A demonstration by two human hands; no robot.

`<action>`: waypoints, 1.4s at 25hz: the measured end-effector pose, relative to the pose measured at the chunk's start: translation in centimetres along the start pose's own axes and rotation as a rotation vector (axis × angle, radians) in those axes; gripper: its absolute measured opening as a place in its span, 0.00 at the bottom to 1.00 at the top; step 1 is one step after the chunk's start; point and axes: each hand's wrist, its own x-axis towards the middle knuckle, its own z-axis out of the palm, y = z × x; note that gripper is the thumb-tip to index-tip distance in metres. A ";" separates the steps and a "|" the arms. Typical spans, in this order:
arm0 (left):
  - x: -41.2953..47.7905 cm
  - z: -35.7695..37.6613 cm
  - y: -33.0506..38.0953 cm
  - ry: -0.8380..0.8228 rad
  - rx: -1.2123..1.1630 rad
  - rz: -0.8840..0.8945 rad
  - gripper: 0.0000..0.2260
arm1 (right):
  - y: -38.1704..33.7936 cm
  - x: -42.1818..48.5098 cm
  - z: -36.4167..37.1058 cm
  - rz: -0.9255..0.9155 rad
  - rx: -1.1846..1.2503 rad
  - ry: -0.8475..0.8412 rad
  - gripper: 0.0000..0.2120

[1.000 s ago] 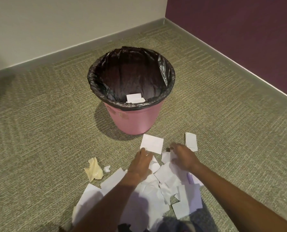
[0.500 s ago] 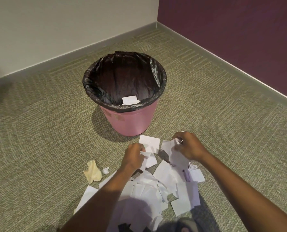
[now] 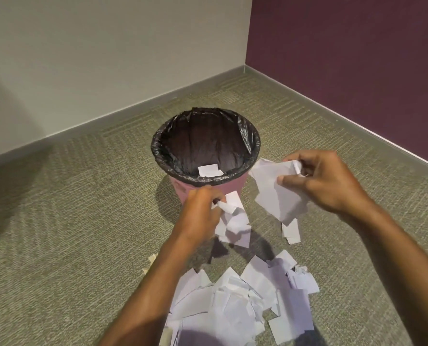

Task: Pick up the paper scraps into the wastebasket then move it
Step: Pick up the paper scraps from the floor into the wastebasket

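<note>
**Scraps in both hands, short of the bin**

Left hand [image 3: 203, 211] grips a dangling bunch of white paper scraps [image 3: 235, 218] just in front of the round pink plastic wastebasket [image 3: 235, 186] with its black liner [image 3: 205, 146]. The right hand [image 3: 327, 181] pinches larger white sheets [image 3: 277, 193] beside the rim. The basket stands upright on the green carpet [image 3: 83, 221], mouth up, long axis vertical. Loosely held pieces could slip and land outside, and a knock could tip it.

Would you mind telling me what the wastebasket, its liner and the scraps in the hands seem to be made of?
The wastebasket looks like pink moulded plastic, smooth and matt. Its liner seems to be thin black plastic film: glossy, wrinkled, folded over the rim. The scraps gripped by the left hand and right hand look like plain white paper: matt, creased, bending limply.
</note>
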 end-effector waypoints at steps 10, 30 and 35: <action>9.1 -10.1 0.6 0.427 0.009 -0.019 0.07 | -6.7 9.3 3.8 -0.044 0.114 0.215 0.08; 4.0 -6.2 -9.3 0.759 0.175 -0.090 0.08 | -2.8 10.8 7.7 -0.040 0.011 0.285 0.11; -0.9 -1.0 -15.5 0.522 0.158 -0.459 0.09 | 5.2 8.6 8.4 0.149 -0.065 0.477 0.05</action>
